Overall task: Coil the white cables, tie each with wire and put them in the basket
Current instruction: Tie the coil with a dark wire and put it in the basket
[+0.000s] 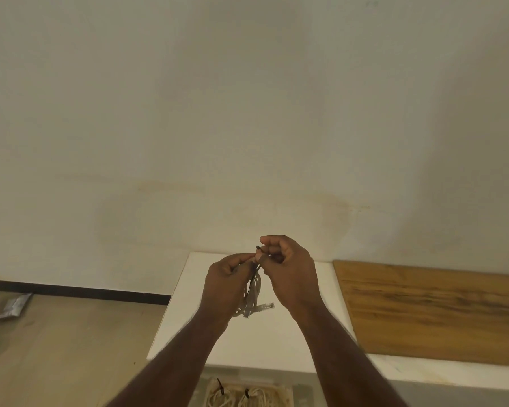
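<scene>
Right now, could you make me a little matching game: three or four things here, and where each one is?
Things:
1. coiled white cable
2. black wire
3. tied coils
4. wooden board

Places:
A. in the basket, bottom edge
B. lying on the right
C. gripped in the left hand
D. pinched by the right hand

Pairs: 1-C, 2-D, 3-A, 4-B

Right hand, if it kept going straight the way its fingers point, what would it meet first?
The right hand points left, pinching the black wire. Its fingers would likely meet the left hand, which holds the coiled cable, though depth is unclear.
</scene>
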